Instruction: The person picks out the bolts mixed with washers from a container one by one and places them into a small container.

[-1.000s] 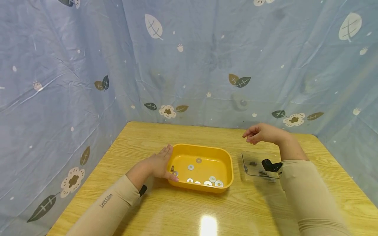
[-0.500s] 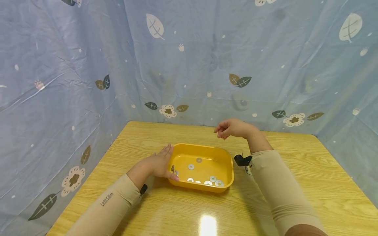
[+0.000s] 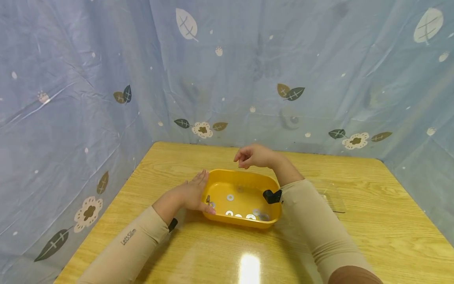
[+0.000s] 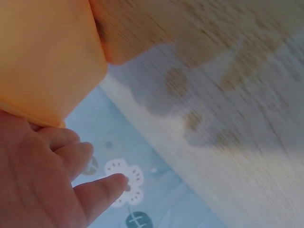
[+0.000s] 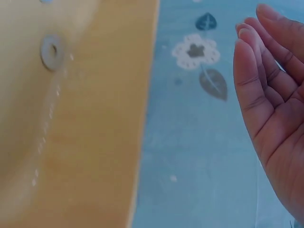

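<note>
A yellow tray (image 3: pixel 227 187) sits on the wooden table, holding several flat metal washers (image 3: pixel 230 197) and a small screw (image 3: pixel 208 198) near its left end. Against the tray's left rim rests my left hand (image 3: pixel 191 195), fingers extended and thumb over the near left corner. In the left wrist view the left fingers (image 4: pixel 101 192) reach past the tray's edge. My right hand (image 3: pixel 258 156) hovers above the tray's far rim, its fingers loosely bent. The right wrist view shows the right fingertips (image 5: pixel 244 59) gathered, with no object visible between them and the thumb.
A clear plastic container (image 3: pixel 335 197) stands right of the tray, partly hidden by the right forearm; metal pieces show inside it. A black wrist camera (image 3: pixel 271 196) hangs over the tray's right end. A patterned blue curtain (image 3: pixel 248 79) borders the table's back and sides.
My right hand has moved left from above the clear container to over the tray's far rim. The left hand has stayed on the tray's left end.
</note>
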The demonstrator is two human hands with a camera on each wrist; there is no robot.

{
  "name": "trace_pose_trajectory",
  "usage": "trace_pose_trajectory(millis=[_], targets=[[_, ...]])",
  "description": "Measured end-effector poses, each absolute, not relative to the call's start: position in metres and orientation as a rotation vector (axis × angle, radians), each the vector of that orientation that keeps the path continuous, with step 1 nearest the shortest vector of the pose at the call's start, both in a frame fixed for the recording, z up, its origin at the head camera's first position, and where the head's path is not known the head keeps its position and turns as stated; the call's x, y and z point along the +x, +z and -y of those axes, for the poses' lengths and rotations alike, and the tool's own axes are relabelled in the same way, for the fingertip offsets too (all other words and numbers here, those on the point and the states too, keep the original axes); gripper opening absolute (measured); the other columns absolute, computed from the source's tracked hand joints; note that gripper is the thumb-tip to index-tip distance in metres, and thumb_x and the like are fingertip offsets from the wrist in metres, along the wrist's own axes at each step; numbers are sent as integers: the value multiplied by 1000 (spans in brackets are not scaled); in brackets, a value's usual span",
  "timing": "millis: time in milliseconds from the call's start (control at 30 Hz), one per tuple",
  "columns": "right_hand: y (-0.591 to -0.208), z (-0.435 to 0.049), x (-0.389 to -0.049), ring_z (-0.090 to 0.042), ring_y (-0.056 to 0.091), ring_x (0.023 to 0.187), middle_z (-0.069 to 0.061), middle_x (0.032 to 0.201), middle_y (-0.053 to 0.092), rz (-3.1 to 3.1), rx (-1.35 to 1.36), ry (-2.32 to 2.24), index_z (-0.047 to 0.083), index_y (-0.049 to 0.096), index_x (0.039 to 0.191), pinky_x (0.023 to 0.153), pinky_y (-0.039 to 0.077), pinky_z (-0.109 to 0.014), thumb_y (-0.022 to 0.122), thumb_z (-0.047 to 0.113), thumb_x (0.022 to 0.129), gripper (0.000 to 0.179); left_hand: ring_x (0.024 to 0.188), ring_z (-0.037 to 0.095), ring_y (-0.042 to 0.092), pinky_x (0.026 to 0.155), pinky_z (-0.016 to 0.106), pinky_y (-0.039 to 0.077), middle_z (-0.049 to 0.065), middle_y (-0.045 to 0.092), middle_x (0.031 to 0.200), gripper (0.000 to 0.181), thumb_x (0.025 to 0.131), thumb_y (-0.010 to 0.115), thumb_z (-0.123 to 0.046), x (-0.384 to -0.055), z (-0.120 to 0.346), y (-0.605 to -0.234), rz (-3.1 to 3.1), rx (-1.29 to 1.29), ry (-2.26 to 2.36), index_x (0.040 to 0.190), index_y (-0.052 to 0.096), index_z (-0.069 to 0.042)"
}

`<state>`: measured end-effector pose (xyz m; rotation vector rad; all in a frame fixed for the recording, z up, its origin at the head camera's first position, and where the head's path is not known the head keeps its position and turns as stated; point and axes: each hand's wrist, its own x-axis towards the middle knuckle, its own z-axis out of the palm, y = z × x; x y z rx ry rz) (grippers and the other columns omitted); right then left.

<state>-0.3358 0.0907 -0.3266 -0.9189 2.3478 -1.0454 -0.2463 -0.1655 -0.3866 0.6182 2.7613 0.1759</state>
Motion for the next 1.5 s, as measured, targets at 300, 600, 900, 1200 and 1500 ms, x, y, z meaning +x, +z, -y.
trace_pose_trajectory(millis=[300,600,900,1200,1500], targets=[[-341,-58,-331,-32,61,81,-8,82,64,-2278,-1081,-955,-1,62,105,72,51,-28,62,6,86,21,139,28,3,105,56,19,17,-5,152,129,60,61,-75,-246,167,-385,-2769,618,189,146,0,0],[-362,-34,-322,-13,58,71,0,79,63,-2252,-1142,-813,0,63,103,66,49,-23,67,10,83,22,139,29,2,103,59,18,17,-6,152,128,61,62,-74,-247,166,-386,-2753,622,222,146,-1,-1],[-376,-24,-317,-10,57,73,1,80,63,-2218,-1139,-792,-1,63,105,67,47,-22,68,11,82,26,139,29,0,104,58,18,17,-8,151,127,63,59,-74,-247,166,-389,-2743,636,198,146,-4,-1],[-390,-14,-318,-7,55,67,2,76,62,-2203,-1117,-702,2,63,101,62,46,-21,69,7,80,23,139,31,2,103,59,20,19,-6,151,127,63,59,-74,-249,168,-389,-2761,659,191,145,-2,1],[-395,-11,-320,-8,56,67,1,76,63,-2188,-1126,-684,2,61,109,62,46,-21,68,8,81,29,139,29,0,103,58,20,18,-6,151,128,62,57,-77,-250,167,-388,-2758,658,166,146,-2,0]])
